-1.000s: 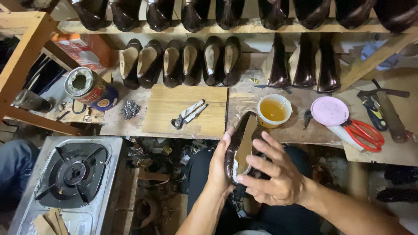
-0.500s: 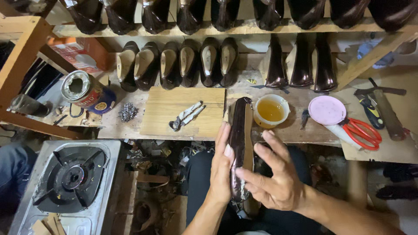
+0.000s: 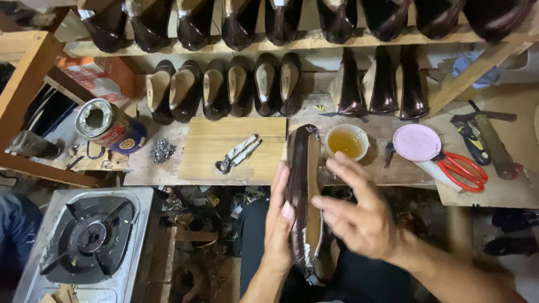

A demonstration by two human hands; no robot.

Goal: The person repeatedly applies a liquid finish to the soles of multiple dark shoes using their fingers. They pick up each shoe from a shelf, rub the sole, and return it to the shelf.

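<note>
The shoe (image 3: pixel 303 191) now stands straighter, toe nearer the cup (image 3: pixel 347 141). Left hand (image 3: pixel 279 224) stays clasped along it. Right hand (image 3: pixel 359 216), fingers spread, touches its sole.

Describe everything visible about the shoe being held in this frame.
The shoe is dark brown and glossy, leather by its look, stretched over a pale wooden form that shows along its right side. It is held lengthwise, its far end over the bench edge. The left hand cups its left side; the right hand has fingertips against its right side.
</note>
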